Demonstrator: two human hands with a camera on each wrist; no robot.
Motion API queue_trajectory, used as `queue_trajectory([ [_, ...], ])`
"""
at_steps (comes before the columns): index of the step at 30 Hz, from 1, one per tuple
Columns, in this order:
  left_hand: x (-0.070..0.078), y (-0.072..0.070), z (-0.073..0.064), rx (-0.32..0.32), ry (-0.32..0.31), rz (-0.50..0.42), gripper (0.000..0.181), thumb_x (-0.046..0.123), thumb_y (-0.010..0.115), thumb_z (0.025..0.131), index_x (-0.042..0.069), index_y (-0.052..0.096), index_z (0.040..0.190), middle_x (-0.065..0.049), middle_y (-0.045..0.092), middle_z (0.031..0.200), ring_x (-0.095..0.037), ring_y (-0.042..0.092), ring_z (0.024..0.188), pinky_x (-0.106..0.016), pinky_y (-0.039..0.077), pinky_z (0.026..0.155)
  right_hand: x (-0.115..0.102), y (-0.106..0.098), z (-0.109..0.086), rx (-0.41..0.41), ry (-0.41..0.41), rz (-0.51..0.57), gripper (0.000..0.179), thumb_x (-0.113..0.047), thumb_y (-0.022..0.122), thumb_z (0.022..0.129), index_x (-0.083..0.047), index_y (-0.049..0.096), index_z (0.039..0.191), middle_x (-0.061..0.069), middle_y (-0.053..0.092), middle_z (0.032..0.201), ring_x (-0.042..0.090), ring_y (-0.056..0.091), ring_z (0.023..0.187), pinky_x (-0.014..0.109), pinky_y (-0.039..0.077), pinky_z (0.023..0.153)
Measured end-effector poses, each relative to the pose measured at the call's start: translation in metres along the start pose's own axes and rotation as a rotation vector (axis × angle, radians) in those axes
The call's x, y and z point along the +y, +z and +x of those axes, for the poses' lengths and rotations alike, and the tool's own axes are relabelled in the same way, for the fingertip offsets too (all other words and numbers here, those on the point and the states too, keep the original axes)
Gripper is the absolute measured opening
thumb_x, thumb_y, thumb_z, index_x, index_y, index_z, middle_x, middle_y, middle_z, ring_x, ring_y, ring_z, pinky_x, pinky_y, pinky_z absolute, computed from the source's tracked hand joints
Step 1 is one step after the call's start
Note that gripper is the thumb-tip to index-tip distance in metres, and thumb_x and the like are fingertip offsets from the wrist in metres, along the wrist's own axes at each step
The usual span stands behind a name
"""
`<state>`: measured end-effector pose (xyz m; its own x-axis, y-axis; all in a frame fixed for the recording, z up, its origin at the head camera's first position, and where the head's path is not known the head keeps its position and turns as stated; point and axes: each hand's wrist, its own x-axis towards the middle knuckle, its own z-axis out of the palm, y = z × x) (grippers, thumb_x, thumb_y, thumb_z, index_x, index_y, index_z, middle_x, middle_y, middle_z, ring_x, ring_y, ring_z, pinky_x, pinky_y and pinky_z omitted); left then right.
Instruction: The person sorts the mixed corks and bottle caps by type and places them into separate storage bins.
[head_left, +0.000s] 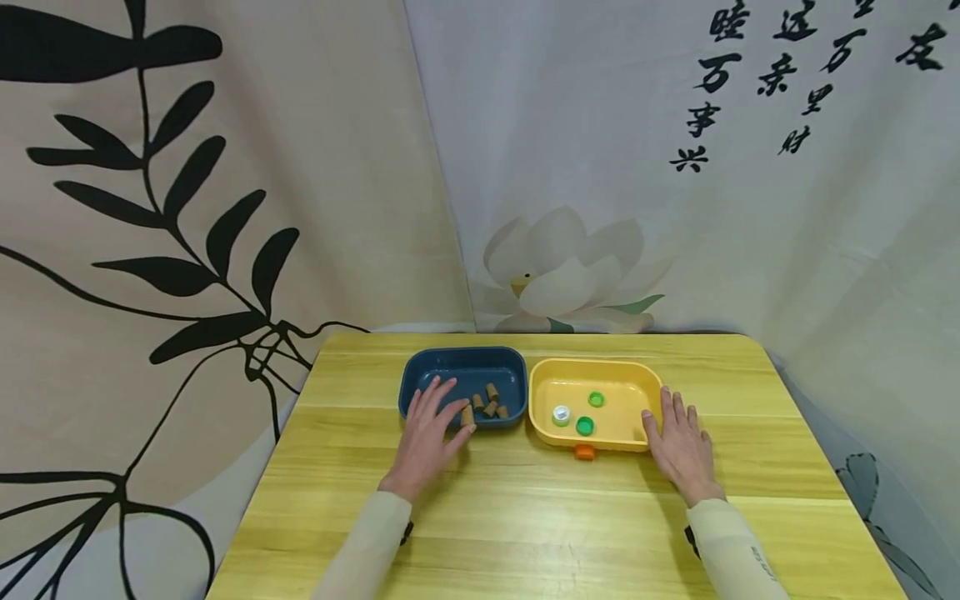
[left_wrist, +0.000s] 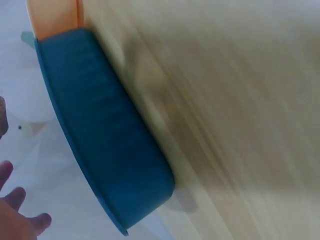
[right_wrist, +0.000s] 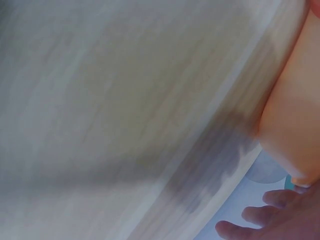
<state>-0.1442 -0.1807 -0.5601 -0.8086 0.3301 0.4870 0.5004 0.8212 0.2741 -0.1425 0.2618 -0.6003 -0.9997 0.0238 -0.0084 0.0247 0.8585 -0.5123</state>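
My left hand [head_left: 426, 442] reaches over the front left of a dark blue tray [head_left: 423, 360]. Its thumb and index finger pinch a brown cork [head_left: 467, 415], while the other fingers extend forward. More small corks [head_left: 491, 408] lie in the tray's right half. In the left wrist view, fingers [left_wrist: 15, 200] show beyond the tray's outer wall [left_wrist: 105, 130]. My right hand [head_left: 681, 450] lies at the right end of a yellow tray [head_left: 592, 367], fingers straight, thumb over the rim. In the right wrist view, fingers [right_wrist: 260, 215] are beside the tray's wall [right_wrist: 295, 105].
Inside the yellow tray are two green bottle caps [head_left: 585, 426] and a white-and-green one [head_left: 561, 415]. An orange piece [head_left: 585, 452] sticks out below its front edge. The trays stand side by side on a wooden table [head_left: 540, 517], with printed curtains [head_left: 360, 167] behind.
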Motion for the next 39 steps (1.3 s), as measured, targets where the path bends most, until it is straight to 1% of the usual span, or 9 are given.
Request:
queue_trajectory([
  [4,-0.007,0.004,0.011,0.013,-0.068,0.018,0.039,0.036,0.079,0.093,0.012,0.074,0.124,-0.014,0.049,0.155,-0.043,0.037,0.147,-0.068,0.031,0.115,0.0,0.0,0.0,0.002,-0.004,-0.003,0.077,-0.054,0.022,0.111,-0.005,0.001,0.166,0.033,0.009,0.167,0.062,0.008,0.148,0.083,0.013,0.108],
  [8,-0.015,0.009,0.021,-0.017,-0.146,0.061,0.04,0.039,0.076,0.095,0.012,0.073,0.124,-0.015,0.048,0.155,-0.044,0.037,0.147,-0.069,0.033,0.113,-0.001,-0.001,0.0,0.001,-0.003,0.003,0.077,-0.054,0.022,0.111,-0.005,0.001,0.166,0.033,0.009,0.167,0.063,0.008,0.148,0.083,0.012,0.108],
  [14,-0.026,0.018,0.035,-0.091,-0.227,0.104,0.042,0.042,0.072,0.098,0.011,0.073,0.126,-0.016,0.046,0.157,-0.044,0.034,0.149,-0.069,0.03,0.115,-0.001,-0.001,-0.001,0.005,-0.002,0.009,0.078,-0.056,0.021,0.11,-0.006,0.001,0.166,0.033,0.009,0.167,0.063,0.008,0.148,0.084,0.012,0.107],
  [19,-0.035,0.025,0.043,-0.181,-0.293,0.133,0.041,0.04,0.073,0.098,0.01,0.073,0.127,-0.018,0.046,0.156,-0.045,0.032,0.149,-0.069,0.028,0.115,0.0,0.0,-0.002,0.018,-0.002,0.008,0.078,-0.056,0.023,0.11,-0.005,0.004,0.166,0.033,0.012,0.166,0.063,0.01,0.148,0.083,0.014,0.107],
  [24,-0.041,0.032,0.051,-0.278,-0.362,0.156,0.038,0.034,0.072,0.099,0.01,0.071,0.129,-0.02,0.043,0.158,-0.046,0.028,0.151,-0.072,0.025,0.115,0.0,0.001,0.0,0.023,0.001,0.01,0.078,-0.056,0.024,0.11,-0.005,0.005,0.167,0.033,0.01,0.167,0.062,0.01,0.148,0.083,0.014,0.107],
  [29,-0.041,0.037,0.059,-0.358,-0.395,0.213,0.037,0.033,0.071,0.1,0.011,0.07,0.13,-0.022,0.041,0.159,-0.049,0.024,0.152,-0.073,0.023,0.116,0.001,0.001,0.0,0.025,0.006,0.006,0.078,-0.056,0.023,0.11,-0.006,0.005,0.167,0.032,0.01,0.167,0.061,0.01,0.148,0.083,0.014,0.107],
  [33,-0.041,0.039,0.064,-0.4,-0.406,0.25,0.037,0.034,0.07,0.101,0.01,0.07,0.129,-0.022,0.04,0.159,-0.05,0.022,0.152,-0.075,0.022,0.115,0.0,-0.001,0.0,0.021,0.009,0.008,0.078,-0.057,0.023,0.11,-0.006,0.006,0.167,0.032,0.01,0.167,0.061,0.01,0.149,0.083,0.014,0.107],
  [35,-0.04,0.04,0.066,-0.409,-0.407,0.254,0.038,0.035,0.07,0.101,0.01,0.07,0.13,-0.022,0.039,0.159,-0.05,0.022,0.152,-0.076,0.02,0.114,0.0,-0.001,0.0,0.019,0.012,0.009,0.079,-0.058,0.022,0.11,-0.006,0.006,0.167,0.031,0.009,0.168,0.06,0.01,0.149,0.083,0.014,0.108],
  [39,-0.036,0.039,0.067,-0.381,-0.399,0.238,0.042,0.036,0.069,0.101,0.01,0.069,0.133,-0.021,0.04,0.159,-0.049,0.024,0.152,-0.077,0.019,0.114,0.0,-0.003,0.0,0.017,0.013,0.004,0.078,-0.057,0.023,0.11,-0.006,0.005,0.167,0.031,0.009,0.168,0.06,0.009,0.15,0.082,0.013,0.109],
])
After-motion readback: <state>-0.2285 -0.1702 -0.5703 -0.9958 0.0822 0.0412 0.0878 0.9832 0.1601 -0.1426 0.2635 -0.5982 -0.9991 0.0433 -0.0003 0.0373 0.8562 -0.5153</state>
